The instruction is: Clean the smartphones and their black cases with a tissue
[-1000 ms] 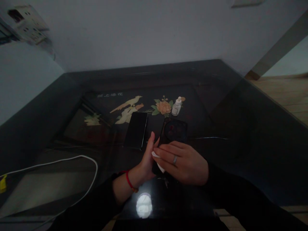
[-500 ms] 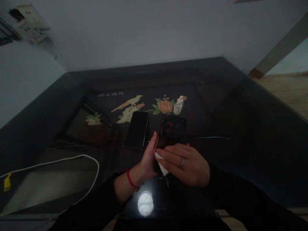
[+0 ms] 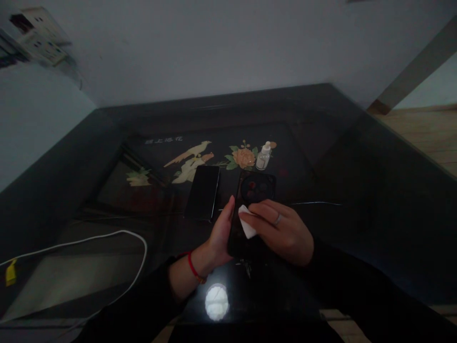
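My left hand (image 3: 222, 233) grips a black phone case (image 3: 237, 243) with a large round camera section by its left edge; the fingers beneath it are hidden. Whether a phone sits inside the case I cannot tell. Pinched in my right hand (image 3: 283, 231) is a folded white wipe (image 3: 247, 223), pressed on the back of the case below the camera ring. Left of the case, a black phone (image 3: 203, 193) lies screen up on the table. A small clear dropper bottle (image 3: 263, 157) with a white top stands just beyond the case.
The glossy dark table (image 3: 342, 157) bears a bird-and-flower picture and reflections. A white cable (image 3: 124, 232) with a yellow tag (image 3: 11, 272) curves across the left side. White power strips (image 3: 43, 45) hang on the wall at the upper left.
My right hand has slid the white wipe up and slightly right over the case, toward the camera ring. The left hand keeps its hold, nearly unmoved.
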Motion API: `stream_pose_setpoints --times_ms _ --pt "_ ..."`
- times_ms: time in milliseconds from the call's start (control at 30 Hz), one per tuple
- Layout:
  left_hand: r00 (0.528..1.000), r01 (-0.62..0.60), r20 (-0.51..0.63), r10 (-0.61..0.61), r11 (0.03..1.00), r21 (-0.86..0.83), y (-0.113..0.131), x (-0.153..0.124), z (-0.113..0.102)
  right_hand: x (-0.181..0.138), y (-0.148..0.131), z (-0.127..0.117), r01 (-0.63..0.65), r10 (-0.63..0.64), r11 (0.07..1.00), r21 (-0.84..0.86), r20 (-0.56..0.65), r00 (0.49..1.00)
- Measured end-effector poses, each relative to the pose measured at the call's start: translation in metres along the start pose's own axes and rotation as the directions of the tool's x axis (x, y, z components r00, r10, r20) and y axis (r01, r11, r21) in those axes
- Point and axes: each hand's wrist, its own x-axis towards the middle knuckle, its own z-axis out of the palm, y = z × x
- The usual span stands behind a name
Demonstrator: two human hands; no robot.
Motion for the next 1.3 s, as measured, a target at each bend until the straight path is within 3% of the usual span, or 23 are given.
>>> stream_pose_setpoints --times_ms 200,400,633,833,1033,1100,1200,1300 --pt "0.999 0.031 0.020 -0.032 0.998 0.051 0.002 -0.003 0.006 -0.002 -0.015 0.003 0.223 -0.229 0.964 0.142 0.029 0.973" --pt "0.996 -0.080 -0.048 0.080 0.997 0.011 0.001 -0.002 0.000 0.001 0.007 -0.010 -0.004 0.005 0.998 -0.068 0.012 1.000" --pt "1.000 -0.003 0.015 0.002 1.000 0.031 0.001 -0.003 0.000 -0.002 -0.007 -0.007 0.204 -0.210 0.975 0.088 0.065 0.976" --pt "0.996 -0.069 0.051 0.069 0.998 0.009 0.000 0.000 -0.005 -0.004 0.018 -0.020 -0.051 0.054 0.996 -0.070 0.031 0.998" --pt "0.993 -0.016 0.119 0.010 0.998 0.053 0.003 -0.001 -0.006 -0.007 -0.001 -0.016 0.185 -0.197 0.976 0.118 0.100 0.975" --pt "0.992 -0.022 0.123 0.015 0.998 0.055 0.004 -0.002 -0.005 -0.009 0.001 -0.017 0.143 -0.152 0.984 0.109 0.083 0.985" --pt "0.994 -0.002 0.114 -0.003 0.999 0.045 0.004 -0.003 -0.004 -0.010 0.019 -0.022 -0.003 0.002 0.999 0.048 0.026 1.000" --pt "0.983 0.023 0.178 -0.036 0.997 0.072 0.005 -0.004 -0.006 -0.012 0.039 -0.028 -0.181 0.181 0.983 0.002 -0.047 0.982"
